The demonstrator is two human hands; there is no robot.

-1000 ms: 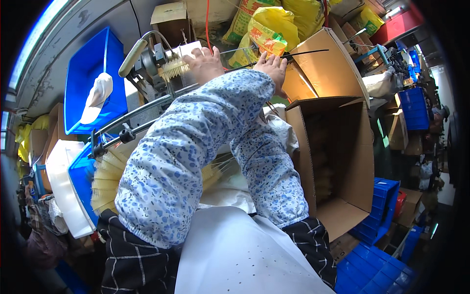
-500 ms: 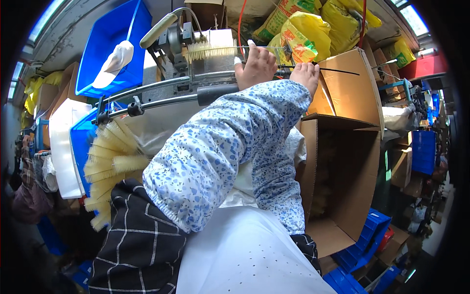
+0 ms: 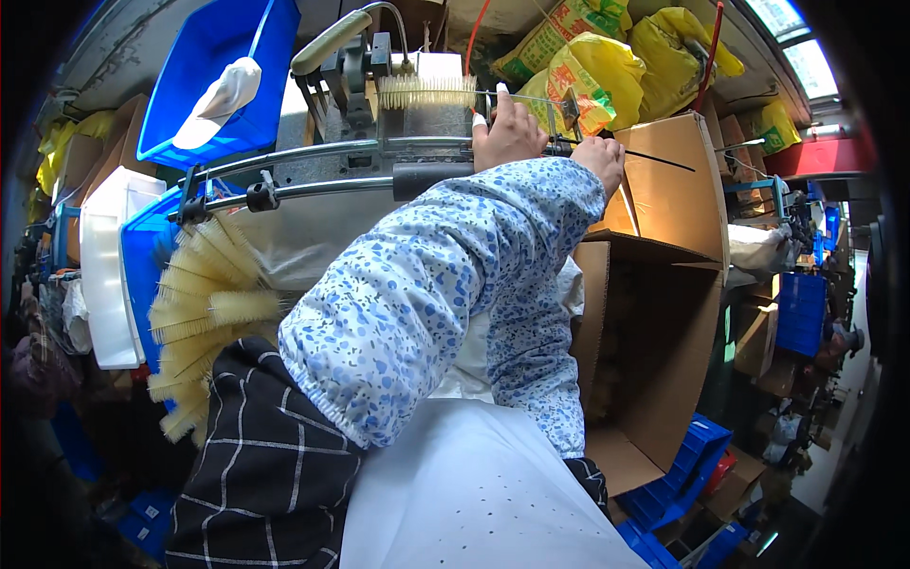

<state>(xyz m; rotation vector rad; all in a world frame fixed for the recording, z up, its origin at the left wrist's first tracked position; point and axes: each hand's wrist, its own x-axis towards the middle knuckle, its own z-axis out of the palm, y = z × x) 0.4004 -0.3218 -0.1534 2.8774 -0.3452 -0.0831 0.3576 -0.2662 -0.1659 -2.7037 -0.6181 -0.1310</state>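
Observation:
My forearms cross, the left sleeve lying over the right. On the right, my left hand (image 3: 600, 159) is closed over a thin black rod (image 3: 664, 160) at the end of the machine's rails. To its left is my right hand (image 3: 512, 135), thumb and forefinger apart, both tips in white covers. Its forefinger tip is at the thin wire of a cream bristle brush (image 3: 427, 92); contact is unclear. The brush lies level across the bench machine (image 3: 357, 90), which has a long pale handle (image 3: 330, 44). What lies under the right palm is hidden.
Steel rails (image 3: 332, 190) with a black sleeve run before the machine. Many brushes (image 3: 210, 313) fan out at left. An open cardboard box (image 3: 654, 370) stands at right. Behind are yellow sacks (image 3: 607, 71) and a blue bin (image 3: 180, 95) with a white cap (image 3: 223, 102).
The whole view has shifted and tilted slightly. Both hands keep their places at the machine, and the brush looks unmoved on it.

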